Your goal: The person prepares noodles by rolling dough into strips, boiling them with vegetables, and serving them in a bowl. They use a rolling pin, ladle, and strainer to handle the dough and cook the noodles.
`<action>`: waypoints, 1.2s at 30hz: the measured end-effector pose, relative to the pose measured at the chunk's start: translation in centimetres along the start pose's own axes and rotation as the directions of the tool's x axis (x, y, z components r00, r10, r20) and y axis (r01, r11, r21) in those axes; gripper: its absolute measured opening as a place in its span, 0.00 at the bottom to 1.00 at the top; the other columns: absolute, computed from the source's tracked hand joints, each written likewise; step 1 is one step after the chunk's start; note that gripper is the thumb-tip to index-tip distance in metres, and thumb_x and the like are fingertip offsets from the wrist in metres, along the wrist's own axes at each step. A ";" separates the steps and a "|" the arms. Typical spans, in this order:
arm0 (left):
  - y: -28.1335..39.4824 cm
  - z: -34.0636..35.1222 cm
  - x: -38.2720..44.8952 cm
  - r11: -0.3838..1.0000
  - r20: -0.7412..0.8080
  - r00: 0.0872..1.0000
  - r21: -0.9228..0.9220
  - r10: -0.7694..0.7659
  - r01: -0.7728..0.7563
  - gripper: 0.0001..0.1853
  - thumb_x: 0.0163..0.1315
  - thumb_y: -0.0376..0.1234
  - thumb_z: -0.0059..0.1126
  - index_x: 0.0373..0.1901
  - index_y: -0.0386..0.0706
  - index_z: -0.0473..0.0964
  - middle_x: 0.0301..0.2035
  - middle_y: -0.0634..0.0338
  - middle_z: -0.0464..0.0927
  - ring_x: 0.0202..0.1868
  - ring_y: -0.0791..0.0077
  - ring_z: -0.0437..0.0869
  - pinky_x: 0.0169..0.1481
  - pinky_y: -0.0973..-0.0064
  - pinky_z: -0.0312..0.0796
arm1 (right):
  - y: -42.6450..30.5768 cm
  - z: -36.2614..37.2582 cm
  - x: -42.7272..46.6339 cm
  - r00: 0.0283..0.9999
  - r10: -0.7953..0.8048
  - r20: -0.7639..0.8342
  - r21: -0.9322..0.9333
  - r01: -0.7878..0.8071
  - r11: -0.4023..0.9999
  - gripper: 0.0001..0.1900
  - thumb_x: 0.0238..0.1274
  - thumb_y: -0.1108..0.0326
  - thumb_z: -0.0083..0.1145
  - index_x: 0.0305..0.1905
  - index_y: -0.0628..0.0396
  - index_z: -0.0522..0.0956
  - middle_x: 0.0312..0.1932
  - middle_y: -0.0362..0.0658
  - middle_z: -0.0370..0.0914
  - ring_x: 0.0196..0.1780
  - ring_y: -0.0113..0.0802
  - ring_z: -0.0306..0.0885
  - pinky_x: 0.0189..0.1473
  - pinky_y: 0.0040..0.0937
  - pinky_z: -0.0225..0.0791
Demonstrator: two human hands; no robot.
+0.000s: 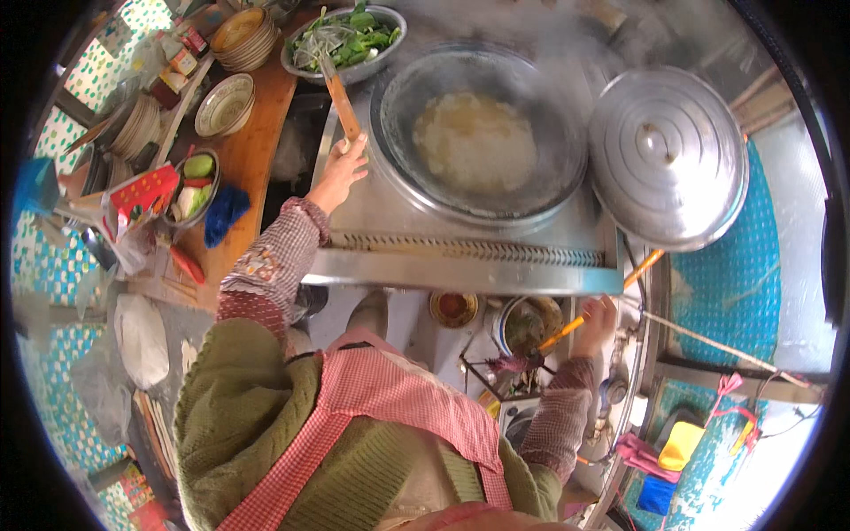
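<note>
My left hand [340,174] has the end of a wooden handle [340,99] between thumb and index finger, the other fingers spread. The handle belongs to a wire kitchen tool whose head lies over cut greens in a metal bowl [392,56]. My right hand [593,325], slightly blurred, is closed around an orange stick [561,334] below the stove's right front corner. Purple, frayed material [511,364] shows at the stick's lower end. Between and beyond the hands, a large wok [398,166] on the steel stove holds steaming, cloudy, bubbling liquid [475,143].
A big metal lid [667,159] stands right of the wok. On the left wooden counter [255,159] are stacked bowls [244,40], a basin of vegetables [214,189], a blue cloth [226,214] and a red pepper [187,264]. Pots and a metal frame stand below the stove's front edge.
</note>
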State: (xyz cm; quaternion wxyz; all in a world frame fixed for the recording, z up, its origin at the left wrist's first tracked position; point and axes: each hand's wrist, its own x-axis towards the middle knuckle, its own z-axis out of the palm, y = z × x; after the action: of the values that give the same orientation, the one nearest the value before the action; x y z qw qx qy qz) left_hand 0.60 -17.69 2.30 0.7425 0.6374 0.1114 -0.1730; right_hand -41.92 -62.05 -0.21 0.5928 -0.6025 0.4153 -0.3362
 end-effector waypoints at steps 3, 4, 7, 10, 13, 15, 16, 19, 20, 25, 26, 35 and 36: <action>2.0 -0.1 7.3 0.971 -0.012 1.000 -0.240 0.009 -0.012 0.32 0.71 0.51 0.68 0.65 0.42 0.66 0.47 0.54 0.77 0.48 0.63 0.84 0.53 0.61 0.80 | -3.4 17.0 2.2 0.867 -0.156 0.473 -0.230 0.292 0.928 0.15 0.74 0.70 0.57 0.61 0.60 0.79 0.47 0.47 0.84 0.46 0.36 0.85 0.47 0.31 0.79; 2.4 -0.4 8.8 0.949 -0.024 1.000 -0.314 0.020 -0.026 0.28 0.71 0.49 0.69 0.60 0.44 0.67 0.41 0.57 0.76 0.41 0.65 0.84 0.45 0.63 0.81 | -4.5 22.9 2.4 0.812 -0.183 0.554 -0.160 0.320 0.934 0.14 0.74 0.70 0.59 0.59 0.60 0.80 0.45 0.46 0.85 0.44 0.36 0.85 0.46 0.31 0.78; 4.5 -1.1 9.6 0.921 -0.075 0.995 -0.380 0.062 -0.086 0.18 0.73 0.44 0.67 0.53 0.48 0.70 0.27 0.65 0.74 0.18 0.76 0.73 0.21 0.73 0.70 | -7.6 38.6 3.5 0.617 -0.339 0.710 -0.210 0.645 0.735 0.12 0.71 0.70 0.63 0.56 0.57 0.82 0.39 0.48 0.86 0.41 0.39 0.86 0.45 0.35 0.77; 7.6 -5.2 7.4 0.923 0.003 1.000 -0.383 0.031 -0.027 0.15 0.76 0.41 0.64 0.56 0.48 0.71 0.25 0.67 0.72 0.16 0.80 0.70 0.20 0.77 0.65 | -10.1 52.8 5.0 0.452 -0.439 0.776 -0.082 0.764 0.641 0.12 0.67 0.66 0.66 0.52 0.53 0.82 0.39 0.52 0.85 0.42 0.49 0.86 0.46 0.42 0.78; 9.8 -9.9 5.4 0.923 0.098 0.994 -0.386 0.055 -0.013 0.18 0.77 0.41 0.61 0.62 0.45 0.71 0.24 0.67 0.71 0.15 0.82 0.68 0.18 0.81 0.63 | -11.3 65.4 6.7 0.289 -0.505 0.813 0.022 0.852 0.523 0.13 0.66 0.61 0.68 0.51 0.53 0.81 0.41 0.51 0.84 0.45 0.52 0.85 0.46 0.47 0.77; 10.1 -12.0 4.8 0.947 0.083 0.996 -0.321 0.024 0.004 0.24 0.77 0.41 0.61 0.69 0.42 0.68 0.24 0.66 0.70 0.14 0.83 0.68 0.16 0.84 0.62 | -11.8 72.5 7.6 0.309 -0.388 0.868 -0.096 0.872 0.479 0.18 0.66 0.58 0.68 0.56 0.52 0.80 0.47 0.52 0.84 0.50 0.52 0.84 0.51 0.47 0.77; 10.4 -12.5 4.6 0.946 0.091 0.996 -0.323 0.022 0.009 0.25 0.77 0.40 0.61 0.69 0.42 0.67 0.24 0.66 0.71 0.14 0.83 0.68 0.16 0.85 0.62 | -11.7 75.5 8.2 0.310 -0.344 0.886 -0.151 0.896 0.418 0.21 0.67 0.56 0.68 0.58 0.52 0.78 0.51 0.53 0.82 0.53 0.53 0.84 0.54 0.48 0.77; 11.1 -13.8 4.2 0.928 0.127 0.992 -0.371 0.027 0.022 0.27 0.76 0.40 0.63 0.70 0.40 0.66 0.24 0.66 0.71 0.14 0.83 0.68 0.16 0.86 0.64 | -12.2 82.5 8.4 0.337 -0.071 0.939 -0.302 0.904 0.304 0.46 0.59 0.42 0.74 0.77 0.48 0.65 0.72 0.61 0.69 0.71 0.64 0.73 0.67 0.54 0.73; 11.1 -14.1 4.3 0.919 0.142 0.989 -0.393 0.030 0.029 0.28 0.76 0.40 0.63 0.70 0.40 0.65 0.24 0.66 0.71 0.14 0.83 0.68 0.17 0.86 0.65 | -11.7 83.8 7.9 0.376 -0.004 0.927 -0.361 0.892 0.272 0.54 0.53 0.38 0.77 0.80 0.46 0.59 0.77 0.62 0.61 0.74 0.68 0.67 0.70 0.57 0.72; 11.0 -14.3 5.8 0.892 0.144 0.989 -0.450 0.022 0.046 0.30 0.76 0.39 0.63 0.73 0.39 0.63 0.25 0.65 0.71 0.15 0.84 0.68 0.17 0.87 0.66 | -8.4 87.6 6.3 0.473 0.141 0.870 -0.493 0.843 0.213 0.56 0.54 0.51 0.82 0.82 0.39 0.54 0.83 0.63 0.44 0.73 0.74 0.66 0.72 0.64 0.70; 11.0 -14.3 6.2 0.889 0.139 0.990 -0.456 0.021 0.045 0.31 0.76 0.39 0.64 0.74 0.39 0.63 0.25 0.65 0.71 0.16 0.84 0.68 0.17 0.87 0.66 | -8.0 88.1 7.0 0.460 0.072 0.885 -0.464 0.856 0.230 0.50 0.55 0.58 0.80 0.79 0.41 0.59 0.81 0.63 0.48 0.70 0.71 0.70 0.69 0.63 0.73; 11.8 -14.3 8.4 0.930 0.110 0.994 -0.366 0.012 0.029 0.32 0.76 0.39 0.63 0.76 0.38 0.63 0.23 0.66 0.72 0.15 0.85 0.67 0.16 0.86 0.63 | -15.8 81.6 14.1 0.436 -0.203 0.877 -0.222 0.741 0.634 0.26 0.51 0.69 0.79 0.57 0.47 0.82 0.60 0.49 0.84 0.55 0.39 0.87 0.59 0.35 0.83; 11.8 -14.3 8.6 0.938 0.104 0.995 -0.347 0.011 0.026 0.33 0.76 0.39 0.63 0.76 0.39 0.63 0.23 0.66 0.72 0.15 0.85 0.67 0.16 0.86 0.63 | -18.0 78.9 13.5 0.440 -0.302 0.845 -0.121 0.709 0.695 0.30 0.51 0.69 0.78 0.62 0.53 0.81 0.58 0.50 0.85 0.56 0.37 0.86 0.58 0.32 0.82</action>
State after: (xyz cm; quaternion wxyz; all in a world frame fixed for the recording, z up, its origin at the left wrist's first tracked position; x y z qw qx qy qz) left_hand 13.95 -3.07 7.37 0.8475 0.4861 0.1037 -0.1865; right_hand 36.55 -40.71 10.93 0.4138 -0.9045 -0.0227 -0.1011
